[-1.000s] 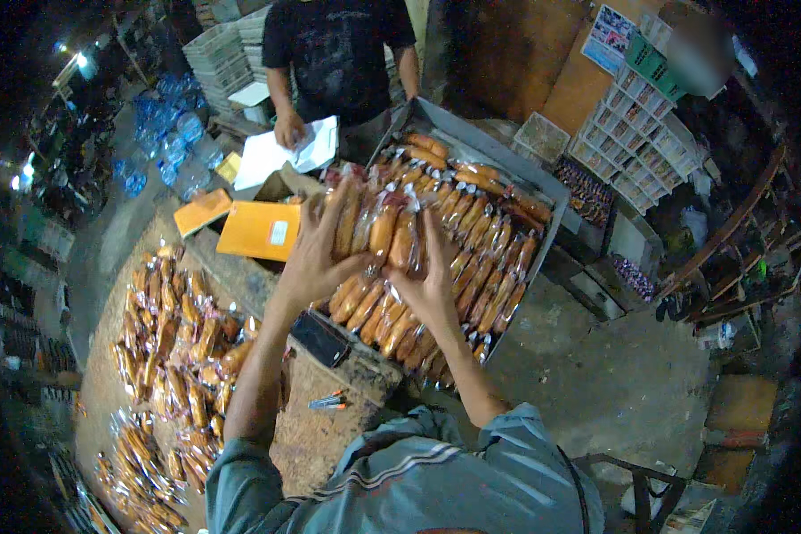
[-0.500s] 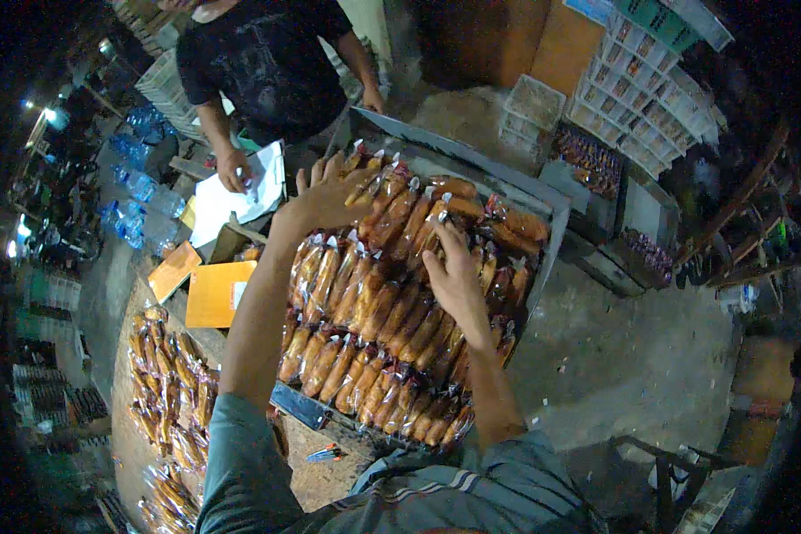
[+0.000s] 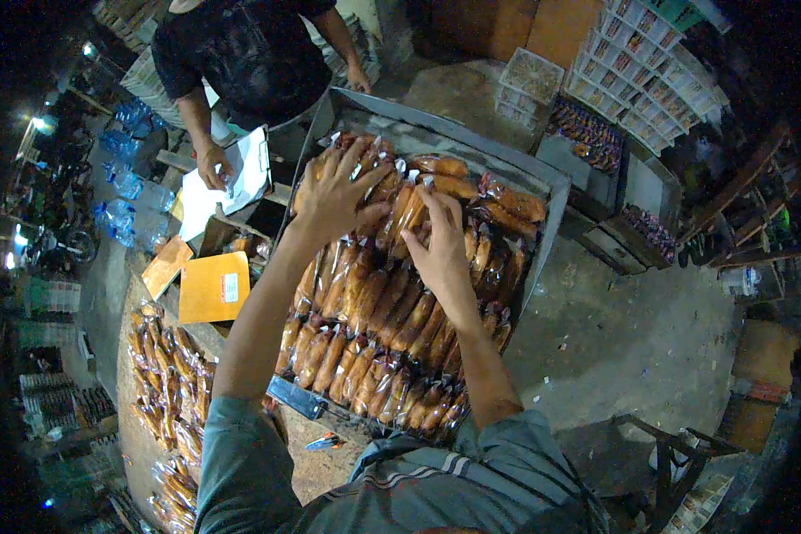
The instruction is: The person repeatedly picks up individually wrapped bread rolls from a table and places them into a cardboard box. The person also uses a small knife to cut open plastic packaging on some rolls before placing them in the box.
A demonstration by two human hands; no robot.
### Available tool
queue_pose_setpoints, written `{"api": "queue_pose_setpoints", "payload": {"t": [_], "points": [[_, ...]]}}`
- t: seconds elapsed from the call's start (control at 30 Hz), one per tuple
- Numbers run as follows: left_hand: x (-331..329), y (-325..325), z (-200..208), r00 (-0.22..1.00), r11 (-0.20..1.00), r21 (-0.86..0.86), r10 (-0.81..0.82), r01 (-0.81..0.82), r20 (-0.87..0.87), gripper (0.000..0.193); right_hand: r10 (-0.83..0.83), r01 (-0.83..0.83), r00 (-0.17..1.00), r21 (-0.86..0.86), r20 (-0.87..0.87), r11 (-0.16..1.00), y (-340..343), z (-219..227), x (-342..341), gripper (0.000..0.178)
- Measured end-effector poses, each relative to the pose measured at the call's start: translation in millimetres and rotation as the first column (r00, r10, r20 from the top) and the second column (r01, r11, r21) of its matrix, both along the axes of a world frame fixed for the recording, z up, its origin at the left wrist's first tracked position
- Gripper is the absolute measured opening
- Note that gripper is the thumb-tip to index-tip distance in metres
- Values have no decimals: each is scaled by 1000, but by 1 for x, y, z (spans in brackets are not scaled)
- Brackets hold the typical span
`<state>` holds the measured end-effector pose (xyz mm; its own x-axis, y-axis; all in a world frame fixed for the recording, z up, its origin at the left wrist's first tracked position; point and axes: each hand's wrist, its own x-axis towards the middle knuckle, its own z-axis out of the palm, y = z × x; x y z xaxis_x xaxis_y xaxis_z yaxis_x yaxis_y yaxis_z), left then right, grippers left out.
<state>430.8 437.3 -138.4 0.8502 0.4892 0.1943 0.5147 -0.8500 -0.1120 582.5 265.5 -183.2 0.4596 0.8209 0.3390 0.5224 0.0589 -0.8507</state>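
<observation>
Rows of long brown bread rolls in clear plastic bags (image 3: 365, 298) fill a grey rectangular crate (image 3: 556, 191) in front of me. My left hand (image 3: 336, 198) lies over the bagged rolls at the crate's far left, its fingers spread and its palm down. Near the middle of the far row, my right hand (image 3: 441, 249) rests on the rolls, with thumb and fingers apart. Between the two hands, one bagged roll (image 3: 408, 212) lies close to the right fingertips. Both hands touch the bags; neither shows a closed grip.
More bagged rolls (image 3: 165, 383) are heaped on the tabletop at left. Beside the crate are an orange-yellow folder (image 3: 215, 287) and a clipboard (image 3: 245, 173). Across from me stands a person in a dark shirt (image 3: 240, 58), a hand (image 3: 214, 167) at the clipboard. Stacked crates (image 3: 645, 84) stand far right.
My left hand has come down onto the rolls with its fingers spread. My right hand has shifted slightly left. The whole view has shifted a little, and the other person's hand stays by the clipboard.
</observation>
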Motion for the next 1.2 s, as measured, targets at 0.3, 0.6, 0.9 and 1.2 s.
{"api": "queue_pose_setpoints", "payload": {"t": [0.3,0.6,0.9,1.2], "points": [[-12,-19,4,997,999,26,43,-42,-62,89,3,-4,1000,-137,-10,991,-14,4,-17,91],[-9,-37,-26,970,950,202,224,-240,99,90,19,-19,1000,5,-8,1000,-15,1,-60,102],[-30,-23,-1,999,994,-105,28,-29,-16,77,11,41,948,-157,318,987,-21,6,-100,97],[-26,-30,3,996,999,-32,9,-12,-93,60,61,8,955,-229,291,973,-19,0,-107,91]]}}
